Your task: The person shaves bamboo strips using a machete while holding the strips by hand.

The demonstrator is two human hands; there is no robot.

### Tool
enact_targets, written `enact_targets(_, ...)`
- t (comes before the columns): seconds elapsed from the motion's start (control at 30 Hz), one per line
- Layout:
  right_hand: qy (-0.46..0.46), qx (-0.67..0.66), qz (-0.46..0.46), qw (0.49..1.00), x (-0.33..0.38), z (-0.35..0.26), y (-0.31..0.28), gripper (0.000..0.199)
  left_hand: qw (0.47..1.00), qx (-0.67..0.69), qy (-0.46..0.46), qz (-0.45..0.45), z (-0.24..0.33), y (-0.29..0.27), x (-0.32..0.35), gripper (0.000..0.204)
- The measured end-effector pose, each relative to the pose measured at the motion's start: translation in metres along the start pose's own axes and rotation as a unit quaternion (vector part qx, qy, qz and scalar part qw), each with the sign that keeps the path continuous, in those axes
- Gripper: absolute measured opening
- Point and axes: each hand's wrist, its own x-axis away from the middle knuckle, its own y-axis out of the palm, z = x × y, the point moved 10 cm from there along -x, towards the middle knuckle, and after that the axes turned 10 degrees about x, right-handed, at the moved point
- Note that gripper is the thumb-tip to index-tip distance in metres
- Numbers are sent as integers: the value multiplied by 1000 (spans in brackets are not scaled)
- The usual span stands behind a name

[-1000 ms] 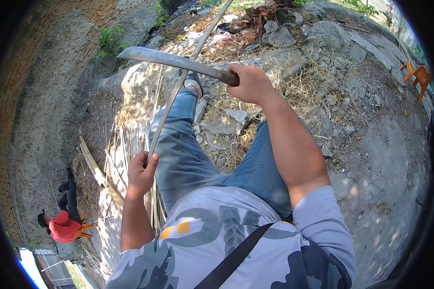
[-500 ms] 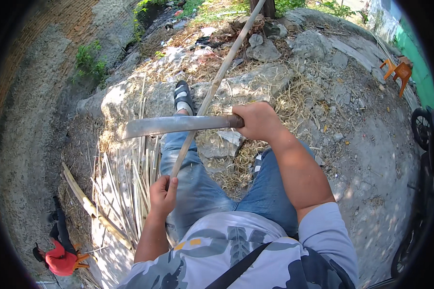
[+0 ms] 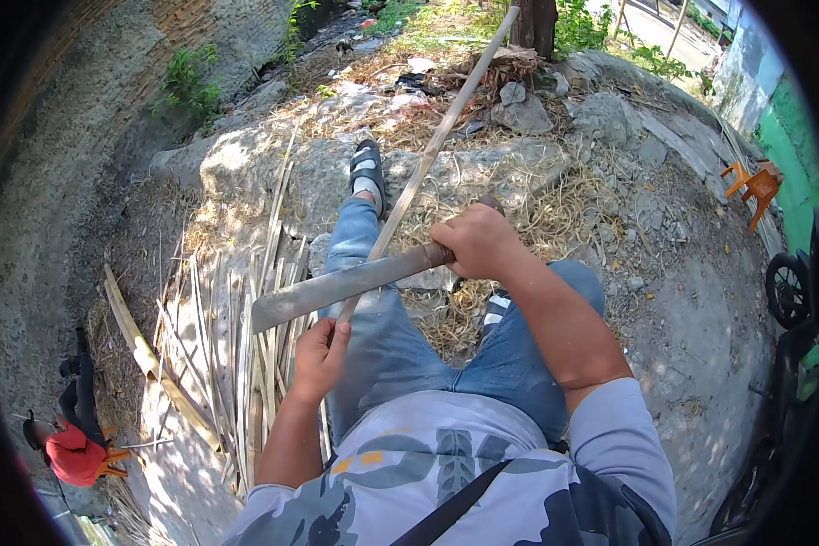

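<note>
My right hand (image 3: pixel 479 240) is closed round the brown handle of a machete (image 3: pixel 337 284), whose broad grey blade points left and a little toward me. The blade lies across a long pale bamboo strip (image 3: pixel 437 141) close to its near end. My left hand (image 3: pixel 321 357) pinches that near end between thumb and fingers, just below the blade. From there the strip slants up and away to the right, past my outstretched left foot. The blade's exact contact with the strip is hard to make out.
Split bamboo strips (image 3: pixel 268 364) lie in a heap left of my leg, beside a thicker bamboo piece (image 3: pixel 146 350). Curly shavings (image 3: pixel 555 205) cover the ground ahead. A person in red (image 3: pixel 73 455) sits far left. An orange chair (image 3: pixel 753 189) and a motorbike (image 3: pixel 787 291) stand right.
The machete has come down along the strip toward my left hand, its tip now tilted nearer me. The whole view has shifted slightly, and both hands keep their holds.
</note>
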Motion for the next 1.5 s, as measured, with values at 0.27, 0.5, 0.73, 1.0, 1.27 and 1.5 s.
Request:
enact_targets(0.27, 243, -98, 0, 965, 19, 90, 0, 17, 1000, -2, -27, -2, -5, -14, 23, 32)
enact_targets(0.5, 146, -37, -53, 987, 8, 41, 11, 22, 1000, -11, -21, -19, 3, 5, 16, 28)
enact_targets(0.73, 217, -71, 13, 974, 19, 89, 1, 18, 998, 9, -38, -45, -22, 0, 26, 28)
enact_targets(1.0, 183, -44, -28, 982, 15, 67, 5, 16, 997, 27, -49, -48, -14, 8, 26, 29)
enact_targets(1.27, 39, 18, 31, 999, 9, 35, -6, 20, 994, 67, -65, -58, -14, 6, 23, 33)
enact_targets(1.5, 239, -90, -2, 967, 27, 98, 14, 18, 999, 27, -14, -45, -25, -11, 21, 37)
